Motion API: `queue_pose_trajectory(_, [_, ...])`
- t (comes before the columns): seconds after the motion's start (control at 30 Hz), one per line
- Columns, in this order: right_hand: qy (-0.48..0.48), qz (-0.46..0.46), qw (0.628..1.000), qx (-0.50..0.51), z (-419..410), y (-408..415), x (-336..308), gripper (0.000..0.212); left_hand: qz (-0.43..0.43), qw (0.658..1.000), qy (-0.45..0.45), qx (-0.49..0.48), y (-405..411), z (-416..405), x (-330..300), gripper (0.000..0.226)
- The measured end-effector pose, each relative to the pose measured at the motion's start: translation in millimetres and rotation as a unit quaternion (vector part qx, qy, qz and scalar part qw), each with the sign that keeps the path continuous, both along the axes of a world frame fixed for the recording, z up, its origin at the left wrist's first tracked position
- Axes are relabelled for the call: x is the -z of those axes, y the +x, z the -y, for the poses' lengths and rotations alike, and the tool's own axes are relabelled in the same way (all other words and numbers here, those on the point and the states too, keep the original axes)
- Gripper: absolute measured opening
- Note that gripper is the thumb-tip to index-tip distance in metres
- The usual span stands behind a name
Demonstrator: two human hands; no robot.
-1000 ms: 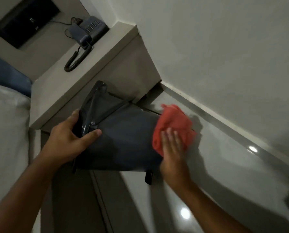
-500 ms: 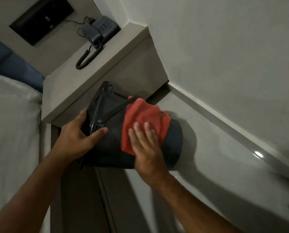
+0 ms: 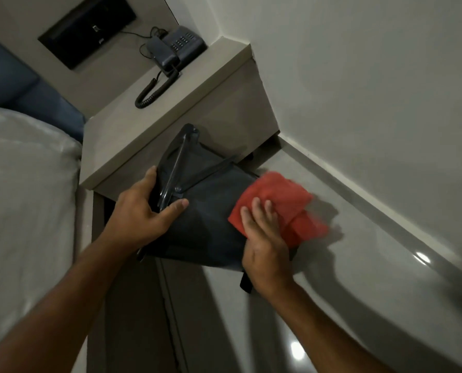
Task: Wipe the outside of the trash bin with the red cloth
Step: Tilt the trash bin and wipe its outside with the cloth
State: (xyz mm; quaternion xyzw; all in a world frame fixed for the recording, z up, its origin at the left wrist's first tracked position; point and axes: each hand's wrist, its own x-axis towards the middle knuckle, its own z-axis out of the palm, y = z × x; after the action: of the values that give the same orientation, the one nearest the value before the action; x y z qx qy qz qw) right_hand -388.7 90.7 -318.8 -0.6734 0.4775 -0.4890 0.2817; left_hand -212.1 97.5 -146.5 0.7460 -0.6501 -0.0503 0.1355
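Observation:
A dark trash bin [image 3: 208, 224] is tipped on its side above the floor, its lid end toward the nightstand. My left hand [image 3: 143, 208] grips the bin at the lid end, thumb on the side wall, fingers around the rim. The red cloth [image 3: 286, 208] lies crumpled over the bin's bottom end. My right hand [image 3: 264, 238] presses flat on the cloth, fingers spread, and hides the bin's lower right corner. The cloth's right edge is blurred.
A beige nightstand [image 3: 170, 125] stands just behind the bin with a corded phone [image 3: 176, 49] on top. A bed with white sheets [image 3: 22, 197] fills the left. The wall and its skirting [image 3: 372, 195] run along the right above glossy floor tiles [image 3: 318, 305].
My right hand has slid the red cloth from the bin's middle back toward its bottom end on the right. My left hand has kept its hold on the lid end.

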Motion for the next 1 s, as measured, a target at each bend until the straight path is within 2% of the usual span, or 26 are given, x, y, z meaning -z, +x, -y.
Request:
queue_pose_trajectory(0.13, [-0.074, -0.032, 0.994, -0.075, 1.7, 14.3, -17.2, 0.045, 0.031, 0.999, -0.007, -0.001, -6.0, 1.9, 0.6, 0.103])
queue_pose_trajectory(0.23, [-0.1, -0.066, 0.993, -0.021, -1.8, -9.0, 20.4, 0.04, 0.05, 0.999, -0.016, 0.012, -11.0, 1.7, -0.8, 0.102])
queue_pose_trajectory(0.33, [-0.002, -0.078, 0.996, 0.043, -10.9, -32.5, 48.4, 0.046, 0.08, 0.997, -0.01, 0.002, -15.0, 6.6, -0.2, 0.103])
queue_pose_trajectory(0.4, [0.031, -0.066, 0.994, 0.077, -16.8, -27.8, 39.5, 0.054, 0.093, 0.996, -0.008, -0.005, -18.5, 10.4, 0.7, 0.103])
queue_pose_trajectory(0.5, [-0.055, -0.034, 0.997, 0.051, -27.6, 15.7, -7.8, 0.049, 0.1, 0.995, -0.002, -0.008, -23.7, 15.8, -1.1, 0.102])
queue_pose_trajectory(0.6, [-0.122, -0.014, 0.992, 0.002, -38.1, 59.5, -41.1, 0.038, 0.103, 0.995, -0.012, 0.001, -20.1, 16.9, -2.1, 0.091])
queue_pose_trajectory(0.7, [-0.134, -0.04, 0.99, 0.007, -39.2, 48.7, -8.0, 0.039, 0.078, 0.997, -0.019, -0.004, -9.3, 8.0, -1.1, 0.083])
queue_pose_trajectory(0.77, [-0.108, -0.086, 0.99, 0.029, -43.3, 20.7, 36.2, 0.045, 0.056, 0.998, -0.014, -0.018, 0.2, 1.7, 0.6, 0.084])
queue_pose_trajectory(0.83, [-0.006, -0.104, 0.993, 0.05, -46.7, -15.0, 72.7, 0.044, 0.055, 0.998, -0.005, -0.038, 8.0, 0.1, 1.9, 0.091])
queue_pose_trajectory(0.9, [0.11, -0.08, 0.989, 0.056, -43.0, -49.2, 91.9, 0.052, 0.045, 0.998, 0.007, -0.046, 9.5, -0.9, 2.2, 0.098])
queue_pose_trajectory(1.0, [0.168, 0.019, 0.983, 0.075, -33.5, -73.6, 82.6, 0.046, 0.033, 0.999, 0.003, 0.004, 4.0, -7.6, 3.1, 0.095])
